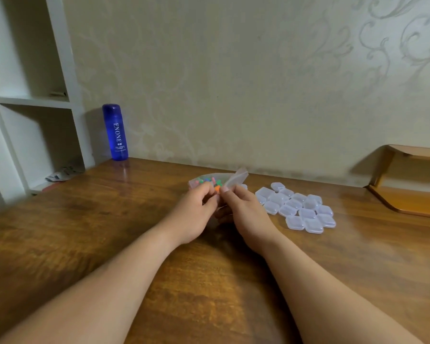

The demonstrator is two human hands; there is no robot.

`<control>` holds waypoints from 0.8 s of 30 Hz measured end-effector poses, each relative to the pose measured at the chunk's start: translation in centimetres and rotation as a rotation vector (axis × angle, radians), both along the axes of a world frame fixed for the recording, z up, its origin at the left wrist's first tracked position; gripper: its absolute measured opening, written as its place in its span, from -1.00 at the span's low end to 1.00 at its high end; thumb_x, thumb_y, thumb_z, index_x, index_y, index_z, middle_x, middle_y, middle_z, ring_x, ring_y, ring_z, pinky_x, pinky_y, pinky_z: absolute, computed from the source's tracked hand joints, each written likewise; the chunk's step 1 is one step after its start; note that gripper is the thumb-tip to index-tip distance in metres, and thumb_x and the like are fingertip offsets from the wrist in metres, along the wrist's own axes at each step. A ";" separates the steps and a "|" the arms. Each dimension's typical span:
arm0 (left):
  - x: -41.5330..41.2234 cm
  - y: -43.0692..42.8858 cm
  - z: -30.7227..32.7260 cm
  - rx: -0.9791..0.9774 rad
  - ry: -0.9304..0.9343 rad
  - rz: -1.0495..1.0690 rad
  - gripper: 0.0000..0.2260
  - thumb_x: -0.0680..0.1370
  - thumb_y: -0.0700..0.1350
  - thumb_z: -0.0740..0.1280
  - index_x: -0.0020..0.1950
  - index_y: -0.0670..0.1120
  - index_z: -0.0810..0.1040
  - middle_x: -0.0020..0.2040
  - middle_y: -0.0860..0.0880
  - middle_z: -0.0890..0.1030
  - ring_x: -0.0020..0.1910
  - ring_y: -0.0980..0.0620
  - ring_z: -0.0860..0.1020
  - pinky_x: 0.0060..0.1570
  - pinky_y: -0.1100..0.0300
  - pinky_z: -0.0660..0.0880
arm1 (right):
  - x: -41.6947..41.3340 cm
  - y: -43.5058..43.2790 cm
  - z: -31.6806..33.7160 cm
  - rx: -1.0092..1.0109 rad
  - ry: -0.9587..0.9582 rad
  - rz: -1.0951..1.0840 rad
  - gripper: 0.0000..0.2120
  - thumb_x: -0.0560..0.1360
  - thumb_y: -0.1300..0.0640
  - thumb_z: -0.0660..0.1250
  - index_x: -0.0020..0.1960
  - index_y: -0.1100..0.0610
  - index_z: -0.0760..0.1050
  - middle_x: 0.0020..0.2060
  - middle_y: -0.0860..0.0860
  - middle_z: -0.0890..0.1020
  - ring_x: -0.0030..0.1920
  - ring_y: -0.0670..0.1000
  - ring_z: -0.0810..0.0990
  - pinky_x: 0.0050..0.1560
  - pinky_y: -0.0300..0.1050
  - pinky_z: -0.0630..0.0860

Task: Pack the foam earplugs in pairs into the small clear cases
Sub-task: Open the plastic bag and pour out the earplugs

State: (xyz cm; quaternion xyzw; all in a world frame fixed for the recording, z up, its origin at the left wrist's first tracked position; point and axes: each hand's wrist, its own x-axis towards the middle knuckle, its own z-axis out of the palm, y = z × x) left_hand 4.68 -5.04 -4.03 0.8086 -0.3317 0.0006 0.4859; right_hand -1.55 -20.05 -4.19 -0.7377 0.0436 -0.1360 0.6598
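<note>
Wooden desk (109, 232), packing apparently at its opening step.
Small clear cases (296, 207) clustered right of hands, lids down, seemingly unfilled.
Clear zip bag (233, 180) held mid-desk.
Left hand (191, 214) pinches one side of bag mouth; right hand (246, 214) pinches opposite flap, thumb on top.
Coloured foam earplugs (210, 182) inside bag.
Next move likely: part mouth, draw out pair, open one case.

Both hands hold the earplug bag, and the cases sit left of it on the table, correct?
No: in the head view the cases lie right of the bag, not left. Left hand and right hand do hold the bag, above the table.
</note>
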 end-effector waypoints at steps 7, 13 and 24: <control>0.7 -0.9 -1.4 -0.142 0.075 0.044 -0.75 0.76 -0.10 0.24 -0.10 -0.11 0.48 -0.15 -0.06 0.59 -0.23 0.00 0.57 -0.22 0.13 0.45 | 0.1 0.0 -1.3 -0.040 -0.010 -0.074 -0.71 0.76 0.00 0.23 0.09 0.19 0.58 -0.13 0.13 0.75 -0.13 0.12 0.75 0.04 0.16 0.73; 1.7 1.1 -1.4 -0.239 0.076 0.312 -0.80 0.74 -0.06 0.22 -0.01 -0.12 0.49 -0.28 -0.11 0.62 -0.38 0.06 0.57 -0.31 0.05 0.53 | -0.1 0.5 -1.0 -0.055 0.060 -0.231 -0.79 0.72 0.10 0.23 0.07 0.21 0.56 -0.19 0.12 0.76 -0.15 0.08 0.79 0.05 0.25 0.73; 1.4 0.3 0.5 -0.095 -0.230 0.435 -0.83 0.69 -0.05 0.37 -0.06 0.02 0.45 -0.19 0.02 0.60 -0.19 0.03 0.63 -0.20 -0.17 0.66 | 0.3 -0.8 -0.3 -0.497 -0.028 -0.472 -0.76 0.53 0.08 0.32 -0.26 0.12 0.38 -0.36 0.09 0.59 -0.24 0.19 0.62 -0.25 0.12 0.56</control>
